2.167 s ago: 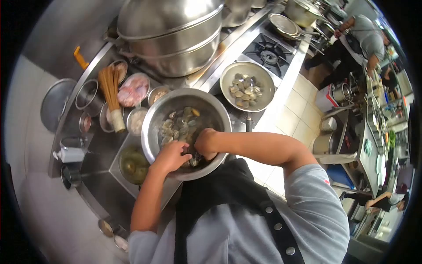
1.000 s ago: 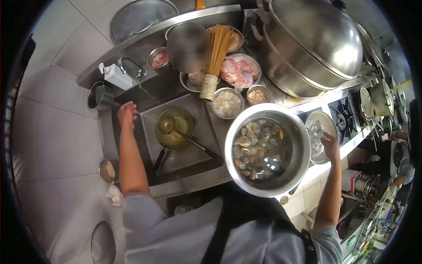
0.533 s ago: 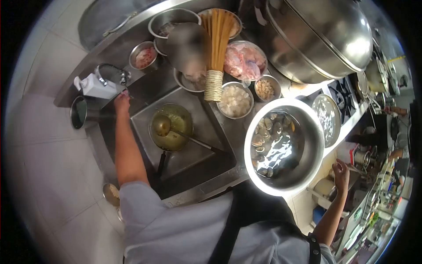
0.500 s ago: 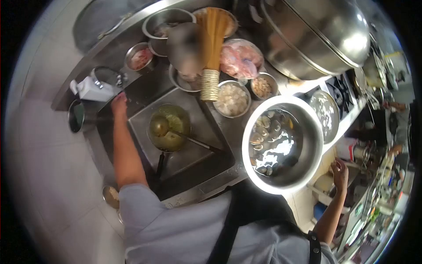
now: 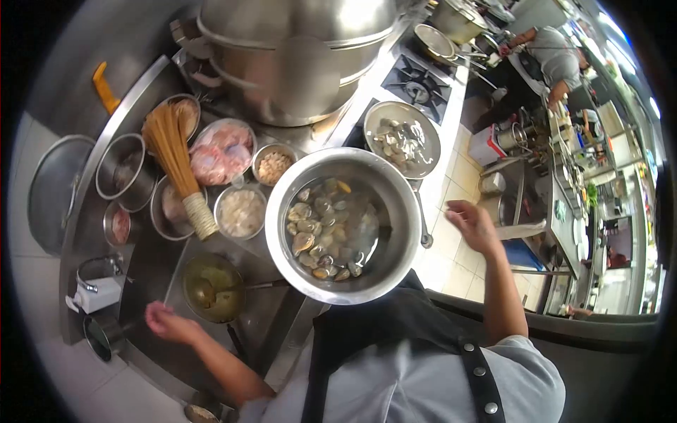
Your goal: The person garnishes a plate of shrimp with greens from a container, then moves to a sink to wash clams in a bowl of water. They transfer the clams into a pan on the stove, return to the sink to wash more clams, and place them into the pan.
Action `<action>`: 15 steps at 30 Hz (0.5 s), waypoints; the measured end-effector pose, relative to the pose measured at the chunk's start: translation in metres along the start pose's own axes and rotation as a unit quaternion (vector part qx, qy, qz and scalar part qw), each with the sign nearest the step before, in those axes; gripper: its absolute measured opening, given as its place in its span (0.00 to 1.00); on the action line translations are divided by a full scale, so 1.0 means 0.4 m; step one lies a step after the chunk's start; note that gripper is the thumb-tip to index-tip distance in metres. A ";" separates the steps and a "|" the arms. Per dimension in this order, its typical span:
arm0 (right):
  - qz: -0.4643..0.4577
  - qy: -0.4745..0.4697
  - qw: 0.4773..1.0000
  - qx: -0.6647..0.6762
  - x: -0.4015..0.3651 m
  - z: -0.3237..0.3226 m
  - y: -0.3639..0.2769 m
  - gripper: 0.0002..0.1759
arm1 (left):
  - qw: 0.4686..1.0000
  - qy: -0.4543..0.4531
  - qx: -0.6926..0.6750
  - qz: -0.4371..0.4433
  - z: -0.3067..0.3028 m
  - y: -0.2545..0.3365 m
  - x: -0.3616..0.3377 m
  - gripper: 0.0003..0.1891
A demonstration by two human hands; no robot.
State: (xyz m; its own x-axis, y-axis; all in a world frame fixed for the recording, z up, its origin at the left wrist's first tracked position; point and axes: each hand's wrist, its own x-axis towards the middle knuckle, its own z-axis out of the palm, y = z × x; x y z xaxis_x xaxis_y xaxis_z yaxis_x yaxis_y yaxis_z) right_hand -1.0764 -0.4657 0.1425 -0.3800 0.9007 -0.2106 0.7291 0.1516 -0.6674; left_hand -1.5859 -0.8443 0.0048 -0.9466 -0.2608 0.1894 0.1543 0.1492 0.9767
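My left hand (image 5: 173, 323) hangs over the left side of the steel sink area, loosely open with nothing visible in it. Close to it are a pan of yellowish-green liquid (image 5: 224, 273) and a ladle (image 5: 205, 292) resting inside. On the other side, my right hand (image 5: 474, 224) is raised above the floor, fingers partly curled and apart, holding nothing. Between my hands stands a large metal pot (image 5: 278, 243) with clams (image 5: 317, 233) under water. Beyond it, a shallow pan (image 5: 427, 163) of clams in water sits by the burner, its handle pointing towards me.
A bamboo brush (image 5: 173, 155) leans across bowls of raw meat (image 5: 222, 149), pale chunks (image 5: 241, 211) and small pieces (image 5: 274, 168). A tall steamer (image 5: 296, 106) stands behind. At left are a faucet (image 5: 95, 271) and a dark cup (image 5: 99, 337). Another person (image 5: 553, 60) works at upper right.
The view has swung right, so the clam pot now sits near the middle. My left hand has come away from the faucet towards the pan. My right hand has risen higher.
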 end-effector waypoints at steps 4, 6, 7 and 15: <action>-0.011 -0.095 0.991 0.090 0.011 0.065 -0.067 0.26 | 0.947 -0.296 -0.082 -0.091 0.091 0.148 -0.300 0.05; 0.015 -0.113 0.987 0.109 0.012 0.080 -0.120 0.29 | 0.898 -0.412 -0.058 -0.141 0.130 0.203 -0.390 0.06; -0.009 -0.111 0.990 0.090 0.020 0.093 -0.111 0.30 | 0.880 -0.446 -0.041 -0.157 0.140 0.209 -0.412 0.07; -0.063 -0.195 0.965 0.166 0.155 0.158 -0.001 0.29 | 0.863 -0.469 0.088 -0.166 0.201 0.206 -0.480 0.10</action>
State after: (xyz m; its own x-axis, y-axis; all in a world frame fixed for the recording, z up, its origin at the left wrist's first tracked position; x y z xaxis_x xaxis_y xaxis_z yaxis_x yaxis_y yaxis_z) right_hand -1.1363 -0.4355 0.0847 -0.6856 0.6524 -0.3229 0.4652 0.0515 -0.8837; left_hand -1.4143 -0.7052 0.0409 -0.7564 0.5564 -0.3438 -0.1369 0.3793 0.9151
